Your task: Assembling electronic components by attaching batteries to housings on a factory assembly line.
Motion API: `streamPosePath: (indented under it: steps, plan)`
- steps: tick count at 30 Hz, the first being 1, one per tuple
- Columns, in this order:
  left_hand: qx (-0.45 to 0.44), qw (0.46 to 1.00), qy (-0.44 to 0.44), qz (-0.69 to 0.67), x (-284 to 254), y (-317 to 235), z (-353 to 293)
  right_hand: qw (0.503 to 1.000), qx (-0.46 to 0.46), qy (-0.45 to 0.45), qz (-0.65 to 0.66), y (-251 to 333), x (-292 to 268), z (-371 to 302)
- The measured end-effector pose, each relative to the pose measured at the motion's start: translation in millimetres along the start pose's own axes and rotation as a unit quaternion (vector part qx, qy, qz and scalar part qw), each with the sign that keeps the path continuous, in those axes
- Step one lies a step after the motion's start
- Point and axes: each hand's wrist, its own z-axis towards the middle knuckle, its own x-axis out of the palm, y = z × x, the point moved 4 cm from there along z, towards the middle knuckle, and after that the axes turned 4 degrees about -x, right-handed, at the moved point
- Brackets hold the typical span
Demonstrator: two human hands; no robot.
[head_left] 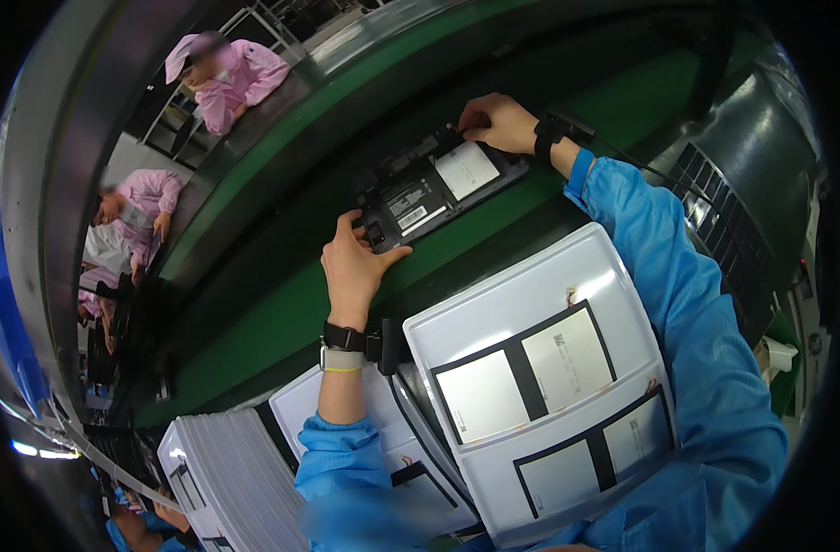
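A dark laptop base (475, 196) lies tilted on the green work surface, its inside facing up. In it sits a battery pack (468, 169) with a silver-white cell and a black labelled section carrying a white barcode sticker. My left hand (354, 267) clasps the base's left end, thumb along the near edge and fingers at the far edge. At the far right edge of the base, my right hand (501, 124) is closed in a pinch over the inner parts. Whatever lies between those fingertips is hidden. Both wrists wear black bands with small devices.
White trays (521, 271) holding black-framed silver battery packs (567, 357) stand close to me. A stack of white trays (241, 460) is at the lower left. A dark gridded panel (724, 216) lies right. Co-workers in pink (241, 83) sit across the line.
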Motion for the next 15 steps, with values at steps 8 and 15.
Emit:
streamPosePath:
  steps: [8,15]
  plan:
    - [0.29,0.956,-0.012,-0.038,17.0,-9.1,32.6,0.999,-0.008,0.04,-0.031,6.0,-1.1,-7.3]
    - [0.26,0.964,0.024,-0.041,16.7,-8.8,36.6,1.0,-0.017,-0.004,0.0,4.5,5.0,-15.0]
